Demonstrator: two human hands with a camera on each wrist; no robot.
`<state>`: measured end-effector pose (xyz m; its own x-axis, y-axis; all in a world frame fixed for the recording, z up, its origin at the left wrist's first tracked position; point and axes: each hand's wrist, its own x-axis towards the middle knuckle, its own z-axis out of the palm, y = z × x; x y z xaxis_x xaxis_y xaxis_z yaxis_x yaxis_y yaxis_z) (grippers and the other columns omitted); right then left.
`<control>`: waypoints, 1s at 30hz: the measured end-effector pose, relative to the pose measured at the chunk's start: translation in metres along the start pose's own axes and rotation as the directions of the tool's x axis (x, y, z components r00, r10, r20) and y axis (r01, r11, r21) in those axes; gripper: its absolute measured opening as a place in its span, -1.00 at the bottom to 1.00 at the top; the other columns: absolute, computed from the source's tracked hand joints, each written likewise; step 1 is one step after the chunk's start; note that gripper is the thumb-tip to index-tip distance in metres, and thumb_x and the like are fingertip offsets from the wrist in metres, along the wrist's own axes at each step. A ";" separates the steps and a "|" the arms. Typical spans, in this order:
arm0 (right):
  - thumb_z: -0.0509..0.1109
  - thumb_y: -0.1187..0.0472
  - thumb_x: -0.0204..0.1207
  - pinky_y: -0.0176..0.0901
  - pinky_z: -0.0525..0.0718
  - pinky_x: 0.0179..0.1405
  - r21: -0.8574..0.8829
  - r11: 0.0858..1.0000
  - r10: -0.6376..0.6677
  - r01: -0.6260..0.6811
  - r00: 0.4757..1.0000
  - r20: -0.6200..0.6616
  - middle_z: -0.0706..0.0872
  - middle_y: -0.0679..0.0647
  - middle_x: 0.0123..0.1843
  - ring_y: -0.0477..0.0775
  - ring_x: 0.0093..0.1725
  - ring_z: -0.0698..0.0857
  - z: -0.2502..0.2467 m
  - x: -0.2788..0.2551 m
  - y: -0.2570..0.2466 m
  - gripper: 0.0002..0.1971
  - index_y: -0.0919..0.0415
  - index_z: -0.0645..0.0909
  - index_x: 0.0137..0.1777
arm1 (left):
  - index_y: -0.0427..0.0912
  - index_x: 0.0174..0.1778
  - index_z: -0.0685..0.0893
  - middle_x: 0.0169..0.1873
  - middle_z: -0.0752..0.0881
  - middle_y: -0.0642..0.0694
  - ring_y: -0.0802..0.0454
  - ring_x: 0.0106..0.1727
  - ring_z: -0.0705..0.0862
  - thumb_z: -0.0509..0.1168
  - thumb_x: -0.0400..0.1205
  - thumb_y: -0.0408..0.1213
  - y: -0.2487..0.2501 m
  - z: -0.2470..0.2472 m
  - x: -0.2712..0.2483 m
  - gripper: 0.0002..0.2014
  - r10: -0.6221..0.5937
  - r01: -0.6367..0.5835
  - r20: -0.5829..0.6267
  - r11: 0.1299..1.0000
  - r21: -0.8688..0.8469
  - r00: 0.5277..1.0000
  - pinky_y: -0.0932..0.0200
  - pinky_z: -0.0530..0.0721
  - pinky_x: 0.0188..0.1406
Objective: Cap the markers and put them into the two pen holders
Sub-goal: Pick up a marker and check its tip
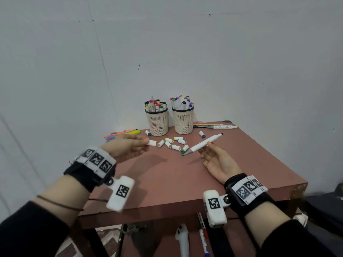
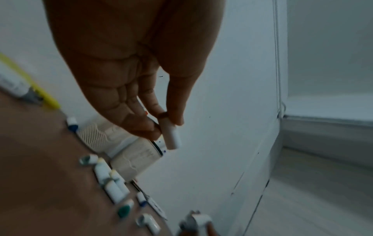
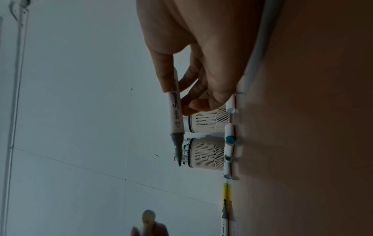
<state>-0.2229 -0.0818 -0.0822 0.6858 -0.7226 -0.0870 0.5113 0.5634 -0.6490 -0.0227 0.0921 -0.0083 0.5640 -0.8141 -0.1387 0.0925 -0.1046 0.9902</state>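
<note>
My left hand (image 1: 143, 143) pinches a white cap (image 1: 152, 142) between thumb and fingertips above the table; the left wrist view shows the same cap (image 2: 170, 137) sticking out past the fingertips. My right hand (image 1: 207, 147) holds a white marker (image 1: 202, 144) by its barrel, both tips bare, the pointed grey tip aimed left toward the cap. In the right wrist view the marker (image 3: 175, 111) runs along the thumb. Several loose caps (image 1: 172, 143) lie between the hands. Two cream mesh pen holders (image 1: 157, 120) (image 1: 183, 120) stand at the back, filled with capped markers.
Another uncapped marker (image 1: 222, 127) and some pens lie at the back right of the brown table (image 1: 185, 179). A yellow highlighter and orange pen (image 1: 128, 132) lie back left. The wall is right behind the holders. A white controller (image 1: 182, 238) lies below the table's front edge.
</note>
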 end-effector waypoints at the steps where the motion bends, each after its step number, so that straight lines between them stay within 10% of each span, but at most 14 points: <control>1: 0.28 0.33 0.59 -0.27 0.55 -0.31 0.011 1.000 0.004 -0.004 1.000 0.000 0.74 0.07 -0.29 0.02 -0.20 0.72 0.000 -0.001 0.000 -0.89 0.18 0.60 -0.14 | -0.27 -0.23 0.64 -0.44 0.75 -0.09 0.15 -0.45 0.73 0.30 0.59 -0.48 -0.007 0.003 -0.005 -0.90 0.001 -0.002 -0.019 0.998 -0.057 1.000 0.40 0.68 -0.46; 16: 0.22 0.44 0.56 -0.26 0.57 -0.32 0.043 0.999 0.019 -0.019 1.000 -0.011 0.73 0.11 -0.31 0.00 -0.32 0.69 0.013 -0.005 0.018 -0.83 0.23 0.54 -0.20 | -0.33 -0.05 0.69 -0.40 0.79 -0.12 0.14 -0.41 0.75 0.31 0.59 -0.47 -0.082 0.053 -0.012 -0.92 -0.025 -0.078 -0.159 0.793 -0.605 0.987 0.38 0.73 -0.33; 30: 0.25 0.42 0.55 -0.27 0.62 -0.35 0.059 0.998 -0.020 0.019 1.000 0.015 0.70 0.18 -0.10 0.06 -0.18 0.71 0.022 -0.003 0.032 -0.87 0.23 0.58 -0.13 | -0.35 -0.07 0.71 -0.32 0.76 -0.13 0.09 -0.31 0.69 0.25 0.58 -0.58 -0.086 0.057 -0.010 -0.85 0.136 -0.210 -0.172 0.806 -0.554 0.976 0.39 0.71 -0.26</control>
<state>-0.1975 -0.0529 -0.0861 0.6831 -0.7276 -0.0627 0.5538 0.5721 -0.6050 -0.0834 0.0765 -0.0911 0.7037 -0.7105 -0.0036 0.4109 0.4028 0.8179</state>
